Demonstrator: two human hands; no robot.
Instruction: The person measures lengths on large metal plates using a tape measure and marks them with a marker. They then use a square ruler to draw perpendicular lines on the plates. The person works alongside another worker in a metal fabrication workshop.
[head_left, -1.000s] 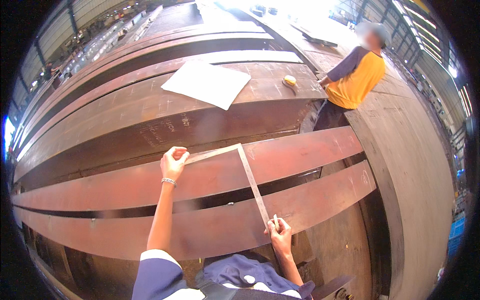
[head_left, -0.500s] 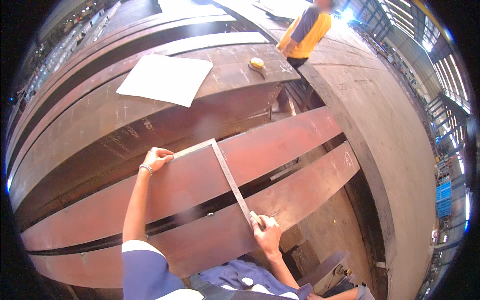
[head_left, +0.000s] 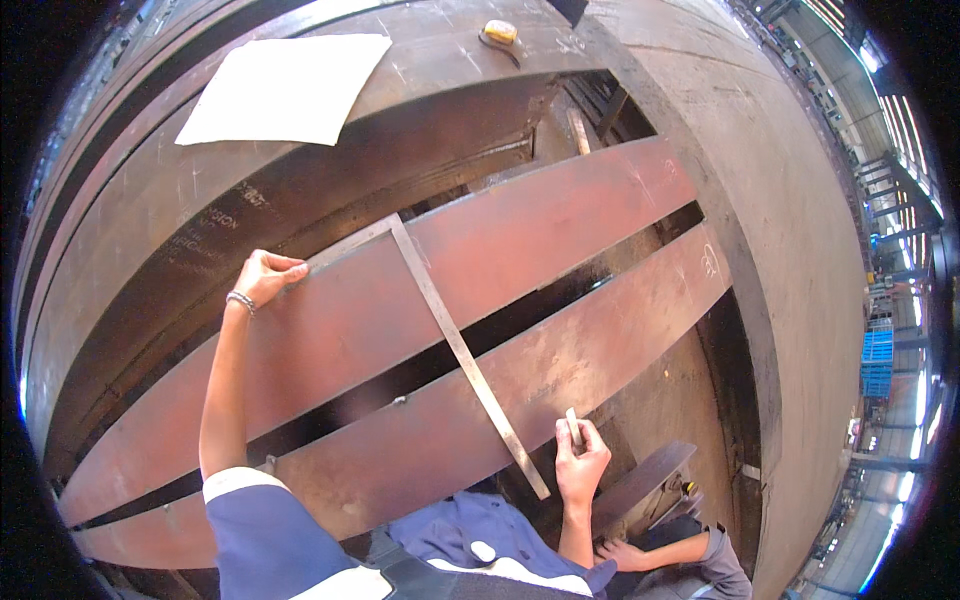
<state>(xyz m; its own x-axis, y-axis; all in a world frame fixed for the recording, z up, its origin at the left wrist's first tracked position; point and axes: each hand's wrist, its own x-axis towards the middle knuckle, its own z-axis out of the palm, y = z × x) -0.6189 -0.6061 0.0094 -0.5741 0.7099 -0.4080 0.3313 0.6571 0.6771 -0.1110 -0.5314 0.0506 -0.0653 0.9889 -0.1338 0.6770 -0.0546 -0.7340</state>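
Note:
A metal carpenter's square [head_left: 455, 345] lies across two long reddish-brown steel plates, its corner near the far edge of the farther plate [head_left: 540, 230]. My left hand [head_left: 268, 277] is closed in a pinch at the end of the square's short arm, along that far edge. The long arm crosses the dark gap and the nearer plate [head_left: 570, 365], and its end sticks out past the near edge. To the right of that end, my right hand [head_left: 583, 465] holds a short pale chalk stick [head_left: 573, 427] upright between thumb and fingers, apart from the square.
Beyond the plates, a big steel beam [head_left: 420, 60] carries a white sheet [head_left: 285, 88] and a yellow tape measure [head_left: 499, 33]. A wide steel surface [head_left: 790, 250] runs along the right. Another person's arm [head_left: 665, 553] reaches in at lower right, near a curved metal piece [head_left: 645, 485].
My right hand has come off the square's long arm and moved right with the chalk. My left hand keeps its pinch. The view has shifted, and the person in yellow is out of it.

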